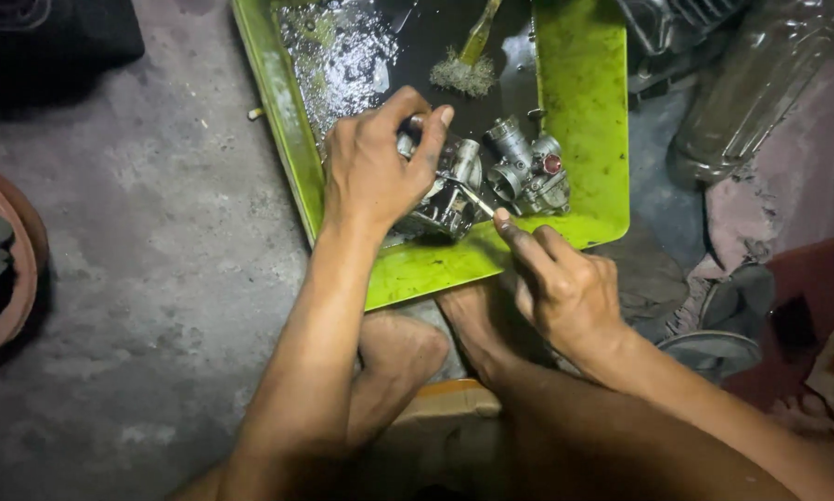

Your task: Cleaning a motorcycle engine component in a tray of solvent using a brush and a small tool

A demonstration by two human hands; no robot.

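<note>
Your left hand point(370, 172) has its fingers wrapped around a grimy metal carburetor point(449, 199), holding it just over the green tray point(584, 102). Your right hand point(561, 283) pinches a thin metal tool point(477, 199) against it. A second carburetor point(528, 172) sits just beside, with a brush point(468, 60) lying in the oily liquid further up.

A person's left hand point(372, 167) grips a metal carburettor point(449, 195) over a green tray point(584, 102) on the concrete floor point(157, 232). The right hand point(565, 283) pinches a thin tool point(477, 199) against it; a second carburettor point(528, 172) lies beside.
</note>
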